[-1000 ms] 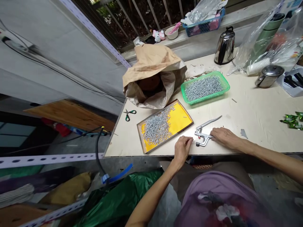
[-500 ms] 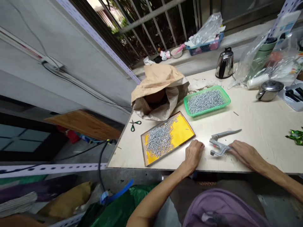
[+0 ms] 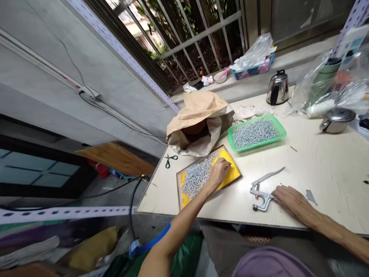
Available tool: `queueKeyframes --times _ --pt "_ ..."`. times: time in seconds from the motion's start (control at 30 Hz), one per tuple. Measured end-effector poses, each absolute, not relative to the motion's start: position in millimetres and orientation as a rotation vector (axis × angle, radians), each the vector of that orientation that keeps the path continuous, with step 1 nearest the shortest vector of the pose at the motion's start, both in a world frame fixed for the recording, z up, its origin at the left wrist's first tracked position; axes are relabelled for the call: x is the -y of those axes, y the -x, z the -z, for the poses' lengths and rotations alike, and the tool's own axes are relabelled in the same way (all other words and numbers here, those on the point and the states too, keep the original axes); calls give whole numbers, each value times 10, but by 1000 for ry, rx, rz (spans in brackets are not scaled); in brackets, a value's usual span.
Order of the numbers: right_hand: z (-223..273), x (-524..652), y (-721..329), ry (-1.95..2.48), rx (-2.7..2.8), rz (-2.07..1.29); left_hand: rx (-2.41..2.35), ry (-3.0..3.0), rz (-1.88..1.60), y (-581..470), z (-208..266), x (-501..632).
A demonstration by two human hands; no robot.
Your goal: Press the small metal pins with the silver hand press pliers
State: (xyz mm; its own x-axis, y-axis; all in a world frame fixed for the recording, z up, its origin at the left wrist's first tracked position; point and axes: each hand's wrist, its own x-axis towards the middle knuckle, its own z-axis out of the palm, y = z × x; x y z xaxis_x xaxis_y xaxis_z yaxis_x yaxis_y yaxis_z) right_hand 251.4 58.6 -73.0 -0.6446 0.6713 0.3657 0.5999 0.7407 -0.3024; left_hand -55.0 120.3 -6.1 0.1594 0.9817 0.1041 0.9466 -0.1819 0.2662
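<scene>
Can read no text, label, brand, number or sign anywhere. Can see only blurred blue patches on the white pack point(image 3: 349, 41), beyond the flask point(image 3: 323, 79) and to its right, too small to make out as lettering.

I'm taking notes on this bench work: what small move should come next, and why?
Probably the left hand should pinch one of the metal pieces: it is right beside them, over the yellow-bottomed tray, while the right hand holds the pliers, handles spread.
</scene>
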Motion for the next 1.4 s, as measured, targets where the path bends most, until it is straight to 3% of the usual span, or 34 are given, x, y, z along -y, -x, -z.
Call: queueKeyframes --times 0.23,0.33,0.53,0.73,1.1,1.4 --pt "829 -603 -2445 929 2525 -244 -1759 -2344 -130 625 291 -1231" --pt "766 -594 -2458 955 2559 -290 -1780 -2280 -184 589 233 -1238" --pt "520 -575 -2468 987 2640 -400 -1683 -1505 -631 262 48 -793" --pt "383 -557 -2410 952 2754 -279 -1496 -836 -532 -122 123 -274" --pt "399 -475 -2398 905 2715 -86 -1612 -653 -426 -257 201 -157" --pt "292 -524 -2390 968 2821 -497 -1629 -685 -103 -252 156 -345"
